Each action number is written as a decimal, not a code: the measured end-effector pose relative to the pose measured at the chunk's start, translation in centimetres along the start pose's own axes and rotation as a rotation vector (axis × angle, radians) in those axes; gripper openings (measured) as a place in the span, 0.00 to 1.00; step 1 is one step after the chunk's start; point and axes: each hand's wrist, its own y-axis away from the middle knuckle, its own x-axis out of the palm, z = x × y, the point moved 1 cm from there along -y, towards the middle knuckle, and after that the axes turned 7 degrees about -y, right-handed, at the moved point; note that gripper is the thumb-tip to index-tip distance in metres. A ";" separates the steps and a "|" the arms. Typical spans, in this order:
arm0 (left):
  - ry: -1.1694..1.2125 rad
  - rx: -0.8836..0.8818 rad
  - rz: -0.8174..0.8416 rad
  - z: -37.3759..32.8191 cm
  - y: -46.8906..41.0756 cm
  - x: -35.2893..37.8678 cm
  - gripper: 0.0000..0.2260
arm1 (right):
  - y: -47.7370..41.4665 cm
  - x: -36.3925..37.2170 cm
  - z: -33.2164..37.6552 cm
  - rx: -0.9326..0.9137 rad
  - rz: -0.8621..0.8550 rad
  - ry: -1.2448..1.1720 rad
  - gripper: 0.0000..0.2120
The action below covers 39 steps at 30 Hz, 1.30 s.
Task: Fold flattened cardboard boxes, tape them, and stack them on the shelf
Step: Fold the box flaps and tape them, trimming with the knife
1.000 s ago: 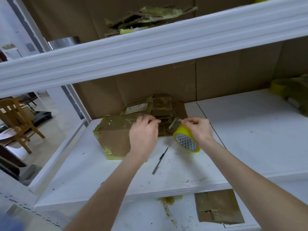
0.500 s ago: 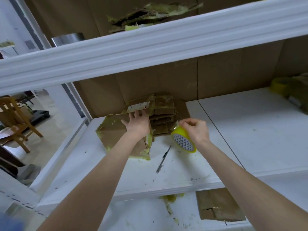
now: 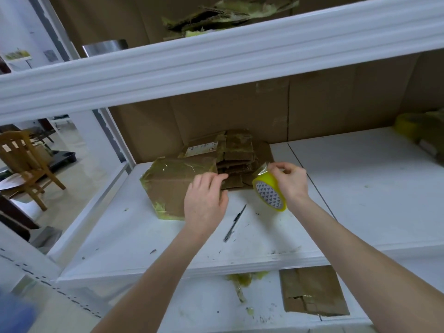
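The left hand (image 3: 205, 200) rests loose-fingered on the taped cardboard box (image 3: 173, 186). The right hand (image 3: 289, 181) grips a yellow tape roll (image 3: 270, 197), pinching its free end. Behind them lies flattened cardboard (image 3: 236, 152). A pen (image 3: 235, 222) lies between the wrists on the scuffed white shelf (image 3: 360, 193). Far left stands a wooden chair (image 3: 24, 162).

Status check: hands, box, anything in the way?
Left hand rests on taped box. Right hand grips tape roll, pinching its loose end. Pen lies on shelf between the hands.

Body check: bare skin only.
Left hand (image 3: 204, 203) and right hand (image 3: 292, 183) both bare; slim forearms (image 3: 153, 280) bare from wrist all the way to the bottom frame edge.
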 end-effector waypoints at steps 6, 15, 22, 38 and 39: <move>-0.169 -0.128 0.879 -4.1 2.6 2.9 0.13 | 0.4 0.3 -1.4 0.008 0.012 -0.040 0.11; 0.585 -0.733 0.953 -11.6 -0.2 6.8 0.06 | -2.0 -4.5 -0.2 -0.103 -0.156 -0.028 0.04; 0.478 -0.522 0.459 -9.6 -0.9 3.6 0.11 | -2.7 -4.7 0.3 -0.128 -0.165 -0.021 0.02; 0.712 -1.158 0.156 5.0 1.4 -3.1 0.40 | -3.9 11.3 3.4 -0.065 0.167 0.004 0.10; 0.755 -1.174 0.174 5.4 1.4 -2.9 0.42 | -3.8 11.5 3.4 -0.054 0.217 -0.004 0.10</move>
